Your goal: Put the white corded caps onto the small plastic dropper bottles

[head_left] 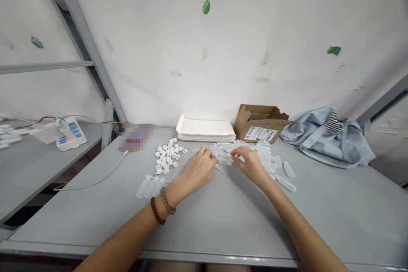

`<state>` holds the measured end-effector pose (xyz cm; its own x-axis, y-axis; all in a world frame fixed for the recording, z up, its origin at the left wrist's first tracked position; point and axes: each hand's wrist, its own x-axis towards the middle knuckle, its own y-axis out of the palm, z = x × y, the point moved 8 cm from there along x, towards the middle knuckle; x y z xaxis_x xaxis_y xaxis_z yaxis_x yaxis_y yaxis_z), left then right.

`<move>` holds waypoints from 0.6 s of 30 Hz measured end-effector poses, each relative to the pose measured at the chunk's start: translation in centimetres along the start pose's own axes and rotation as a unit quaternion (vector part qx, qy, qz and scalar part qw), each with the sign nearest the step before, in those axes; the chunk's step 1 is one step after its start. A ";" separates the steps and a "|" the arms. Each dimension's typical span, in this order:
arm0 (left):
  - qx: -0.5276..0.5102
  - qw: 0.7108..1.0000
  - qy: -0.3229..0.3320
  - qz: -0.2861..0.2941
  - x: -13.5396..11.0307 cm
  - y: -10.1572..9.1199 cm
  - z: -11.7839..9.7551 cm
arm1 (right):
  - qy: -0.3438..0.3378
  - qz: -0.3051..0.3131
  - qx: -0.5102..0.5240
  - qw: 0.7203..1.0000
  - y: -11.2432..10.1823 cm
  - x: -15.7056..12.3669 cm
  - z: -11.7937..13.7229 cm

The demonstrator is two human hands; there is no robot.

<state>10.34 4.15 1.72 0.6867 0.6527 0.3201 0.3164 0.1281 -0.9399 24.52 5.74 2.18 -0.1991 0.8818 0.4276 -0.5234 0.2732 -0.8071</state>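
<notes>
Between my fingertips, over a spread of small parts, lies a clear, frosted plastic piece (pixel 225 161), long and narrow. My left hand (pixel 199 168) has its fingers curled and pinched at the piece's left end, with a thin white strip (pixel 219 170) showing just below. At the other end, my right hand (pixel 250 165) brings thumb and fingers together on it. Small white caps (pixel 166 156) lie in a loose group left of my left hand. More frosted plastic pieces (pixel 284 183) are scattered around and behind my right hand, and several (pixel 149 188) lie side by side near my left wrist.
A stack of white sheets or trays (pixel 205 129) stands against the wall, beside an open cardboard box (pixel 259 124). A light blue cloth bag (pixel 331 138) rests at right. At left are a blurred phone (pixel 136 137) with a white cable (pixel 95 185) and a power strip (pixel 72 134).
</notes>
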 end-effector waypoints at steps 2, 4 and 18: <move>0.039 0.999 -0.003 -0.004 -0.2 0.3 -0.2 | -0.009 0.015 -0.005 1.000 0.7 -0.2 0.6; 0.056 0.998 -0.015 -0.007 -0.3 0.5 -0.1 | -0.016 0.031 -0.006 0.999 1.5 -0.4 1.1; 0.069 0.997 -0.015 -0.029 -0.7 1.0 -0.1 | 0.033 0.097 -0.020 0.995 3.7 -0.9 1.5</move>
<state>10.25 3.70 0.57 0.6485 0.6636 0.3729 0.2609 0.2664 -0.9279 21.47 5.41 -0.60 -0.2378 0.9423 0.2354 -0.4463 0.1093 -0.8882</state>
